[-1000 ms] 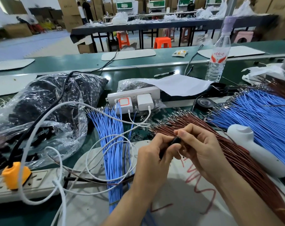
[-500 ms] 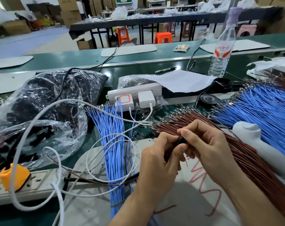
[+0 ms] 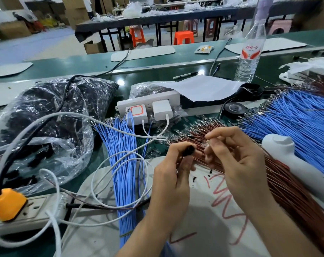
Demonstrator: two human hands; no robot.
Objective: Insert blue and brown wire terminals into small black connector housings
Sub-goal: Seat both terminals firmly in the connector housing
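Note:
My left hand [image 3: 171, 179] pinches a small black connector housing [image 3: 188, 150] between thumb and forefinger, with a thin wire trailing from it. Just right of it, my right hand [image 3: 239, 160] pinches the shiny terminal end of a brown wire [image 3: 206, 144] over the brown wire bundle [image 3: 287, 188]. The housing and the terminal are a small gap apart. One blue wire bundle [image 3: 124, 145] lies left of my hands and a larger blue bundle [image 3: 296, 123] fans out at the right. A clear plastic bag of black housings [image 3: 46, 112] sits at the left.
A white power strip with two chargers [image 3: 148, 106] lies behind the wires, its white cables [image 3: 109, 167] looping over the blue bundle. A second strip with an orange plug [image 3: 9, 204] is at front left. A white handheld tool [image 3: 294, 164], black tape roll [image 3: 234, 109], water bottle [image 3: 250, 52] and paper sheet [image 3: 200, 86] stand to the right.
My hands, pressed together on the housing before, have drawn apart. The right hand moved right onto the brown wire tips and the housing now shows in the left hand.

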